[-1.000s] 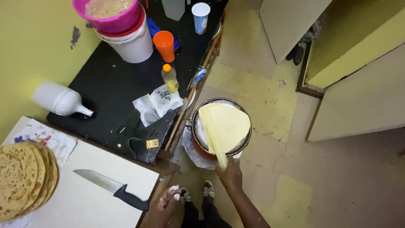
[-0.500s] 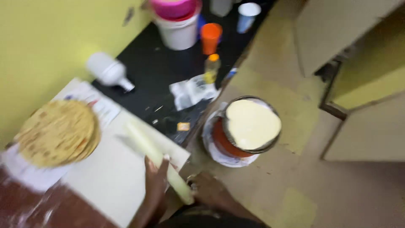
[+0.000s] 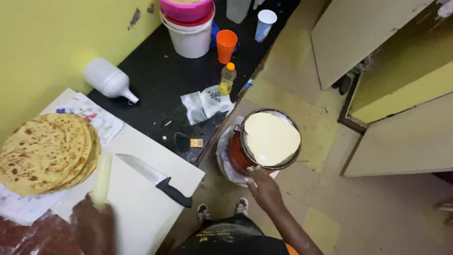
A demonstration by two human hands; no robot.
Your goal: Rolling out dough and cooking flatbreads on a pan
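Fingers of the left hand [image 3: 94,222] are closed around the lower end of a pale rolling pin [image 3: 102,178]; the grip itself is blurred, but the pin is clearly held. Its long axis runs away from the person, up from the fist, its far end touching the edge of the stack of flatbreads [image 3: 45,152], which lies just beyond and to the left of that hand. Fingers of the right hand [image 3: 264,189] reach forward to the near rim of the pan [image 3: 271,139]; whether they pinch the rim or only touch it cannot be told. The pan sits directly ahead of the right hand, on an orange stove on the floor, holding a pale round of dough [image 3: 271,138].

Counter [image 3: 155,80], dark, lies beyond the left hand. White board [image 3: 141,208] lies just right of that hand and carries a black-handled knife [image 3: 153,178], handle toward the person.

Packages further off, beyond both hands: a white bucket [image 3: 191,38] under a pink bowl; a white jug [image 3: 107,79] on its side; an orange cup [image 3: 226,45]; a small yellow oil bottle [image 3: 227,79] with orange cap; crumpled white wrappers [image 3: 205,105]; a small orange box [image 3: 196,142].
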